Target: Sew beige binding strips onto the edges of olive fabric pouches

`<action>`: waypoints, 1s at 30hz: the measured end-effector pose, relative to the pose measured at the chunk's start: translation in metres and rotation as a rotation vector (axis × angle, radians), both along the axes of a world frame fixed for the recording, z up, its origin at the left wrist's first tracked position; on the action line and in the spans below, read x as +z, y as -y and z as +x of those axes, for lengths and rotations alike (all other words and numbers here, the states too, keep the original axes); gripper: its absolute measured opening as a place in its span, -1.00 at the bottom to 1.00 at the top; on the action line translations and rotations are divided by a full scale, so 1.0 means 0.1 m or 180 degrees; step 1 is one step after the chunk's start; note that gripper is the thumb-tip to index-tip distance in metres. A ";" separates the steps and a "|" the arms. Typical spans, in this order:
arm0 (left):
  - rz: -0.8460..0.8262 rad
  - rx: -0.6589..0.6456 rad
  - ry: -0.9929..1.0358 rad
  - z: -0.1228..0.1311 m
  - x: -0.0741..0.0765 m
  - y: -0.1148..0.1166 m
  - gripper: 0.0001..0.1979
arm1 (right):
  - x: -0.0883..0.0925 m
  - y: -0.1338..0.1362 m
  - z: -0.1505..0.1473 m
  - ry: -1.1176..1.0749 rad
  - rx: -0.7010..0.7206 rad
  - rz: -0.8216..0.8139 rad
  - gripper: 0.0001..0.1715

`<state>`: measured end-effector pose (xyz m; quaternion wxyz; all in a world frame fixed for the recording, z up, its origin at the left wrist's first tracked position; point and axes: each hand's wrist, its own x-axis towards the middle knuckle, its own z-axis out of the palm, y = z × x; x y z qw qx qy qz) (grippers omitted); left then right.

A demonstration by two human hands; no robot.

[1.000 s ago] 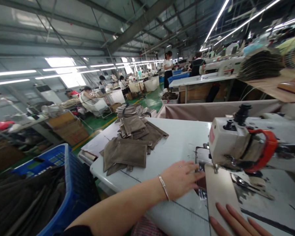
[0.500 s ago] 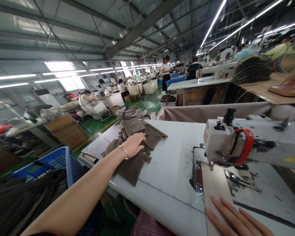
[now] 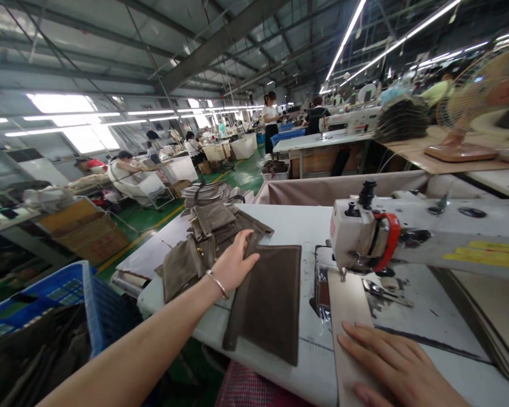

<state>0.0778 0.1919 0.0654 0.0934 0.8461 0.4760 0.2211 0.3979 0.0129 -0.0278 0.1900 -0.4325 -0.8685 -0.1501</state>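
My left hand (image 3: 236, 261), with a bracelet on its wrist, is closed on the upper edge of a dark brown fabric panel (image 3: 274, 302). The panel lies flat on the white sewing table, stitched along its border with a strip at its left side. Behind and left of this hand is a heap of brown fabric pieces (image 3: 182, 263). My right hand (image 3: 390, 359) rests open, fingers stretched, on a long beige strip (image 3: 350, 305). The strip's far end lies under the head of the sewing machine (image 3: 356, 232).
A blue plastic crate (image 3: 91, 305) with dark fabric stands at the left, below table height. Flat beige pieces (image 3: 492, 316) lie at the right. Stacked pieces (image 3: 206, 193) stand behind the heap. A fan (image 3: 460, 150) sits on a farther table; other people work beyond.
My left hand has drawn one brown panel out of the heap toward the right and nearer to me. My right hand stays on the beige strip. The view has shifted right.
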 end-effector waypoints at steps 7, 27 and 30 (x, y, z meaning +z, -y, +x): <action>0.0019 -0.0665 -0.0792 0.79 -0.59 0.11 -0.66 | 0.06 -0.44 0.11 -0.0373 -0.0450 -0.0649 -0.59; -0.0968 -0.1147 0.0218 1.62 -0.61 0.06 -0.95 | 0.03 -0.49 0.10 -0.0484 -0.0738 -0.0622 -0.47; -0.0968 -0.1080 0.0226 1.64 -0.63 0.05 -0.94 | 0.03 -0.48 0.09 -0.0484 -0.0838 -0.0733 -0.45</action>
